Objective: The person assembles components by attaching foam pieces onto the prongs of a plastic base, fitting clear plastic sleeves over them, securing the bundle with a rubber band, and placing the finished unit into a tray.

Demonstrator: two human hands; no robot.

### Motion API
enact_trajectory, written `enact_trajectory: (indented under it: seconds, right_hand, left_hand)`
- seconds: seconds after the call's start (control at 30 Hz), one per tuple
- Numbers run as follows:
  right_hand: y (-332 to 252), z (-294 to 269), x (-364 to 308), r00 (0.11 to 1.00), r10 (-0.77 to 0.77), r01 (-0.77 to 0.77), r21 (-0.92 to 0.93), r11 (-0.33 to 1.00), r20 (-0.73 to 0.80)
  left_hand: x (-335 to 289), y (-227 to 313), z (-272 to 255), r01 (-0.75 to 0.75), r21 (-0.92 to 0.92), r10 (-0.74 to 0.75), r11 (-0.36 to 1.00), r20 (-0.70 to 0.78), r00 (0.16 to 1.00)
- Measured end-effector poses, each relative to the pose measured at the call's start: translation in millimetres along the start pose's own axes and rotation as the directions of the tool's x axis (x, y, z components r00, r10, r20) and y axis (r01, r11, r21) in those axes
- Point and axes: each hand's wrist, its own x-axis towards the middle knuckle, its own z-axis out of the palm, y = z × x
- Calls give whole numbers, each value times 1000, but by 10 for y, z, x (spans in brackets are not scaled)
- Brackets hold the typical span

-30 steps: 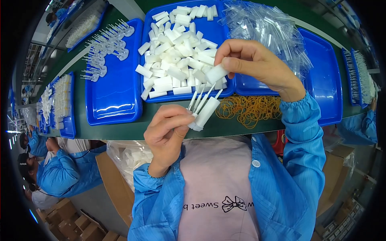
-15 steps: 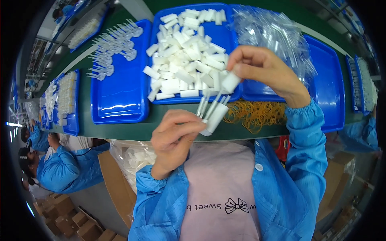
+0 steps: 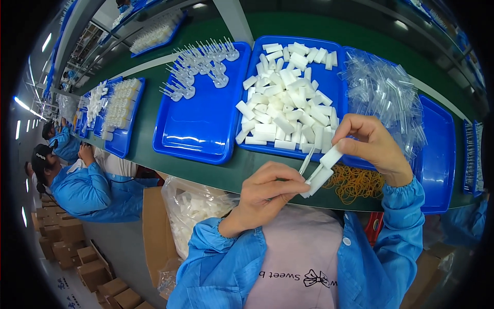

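My left hand pinches the base of a clear plastic piece with thin upright prongs. One white block sits on this piece, close to my left fingertips. My right hand grips a second white block between thumb and fingers. Its lower end meets the pronged piece beside the first block; how far a prong reaches into it is hidden. Just beyond my hands lies a heap of similar white blocks in a blue tray.
Left is a blue tray with clear pronged pieces. Clear plastic sleeves lie right of the blocks, near another blue tray. Yellow rubber bands edge the table. A bag-lined carton and a co-worker are left.
The block in my right hand has come down closer to my left hand, onto the pronged piece, which is now tilted differently. The whole view has shifted, so everything appears farther right and lower.
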Motion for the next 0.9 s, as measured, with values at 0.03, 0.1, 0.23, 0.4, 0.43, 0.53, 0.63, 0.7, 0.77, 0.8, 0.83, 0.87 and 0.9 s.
enact_trajectory:
  seconds: [0.03,0.1,0.23,0.4,0.43,0.53,0.63,0.7,0.77,0.8,0.83,0.87,0.9]
  right_hand:
    - [-25,5,-5,1000,-7,7,-28,1000,-7]
    - [-58,-6,-1,999,-33,34,-82,996,14]
    - [-93,40,-1,992,-30,47,-137,989,125]
    - [-58,281,-50,988,5,5,-70,997,153]
    - [-63,322,-77,989,-25,36,-68,997,149]
    - [-57,368,-120,995,-31,41,-98,994,98]
    - [-76,316,-89,993,-22,43,-188,981,112]
    - [-81,217,32,990,-16,51,-255,966,139]
    - [-12,79,219,984,-176,168,-451,876,25]
    - [112,1,289,983,-180,168,-455,875,16]
    - [299,-92,364,932,-355,148,-823,549,-69]
    - [433,-161,432,845,-531,2,-994,112,-58]
    - [478,-188,490,844,-533,-5,-994,111,-64]
  left_hand:
    - [5,11,-12,-14,-2,14,1000,4,1000]
    - [7,18,-31,-31,-5,31,1000,7,999]
    - [4,14,-37,-62,-8,63,998,80,995]
    - [-73,133,78,-76,93,82,993,-71,994]
    - [-67,147,93,-45,34,50,998,-154,987]
    - [-114,138,152,36,-101,-60,994,-253,966]
    - [-156,-71,40,102,-104,-113,989,-106,988]
    - [-180,-147,19,102,-33,-101,994,56,993]
    - [-187,-143,86,359,-364,-401,859,-43,915]
    - [-177,-153,95,335,-436,-401,835,-64,914]
    - [-167,-157,98,333,-434,-395,837,-57,917]
    - [-158,-168,86,315,-428,-382,847,-79,921]
    - [-154,-176,65,296,-424,-369,856,-100,924]
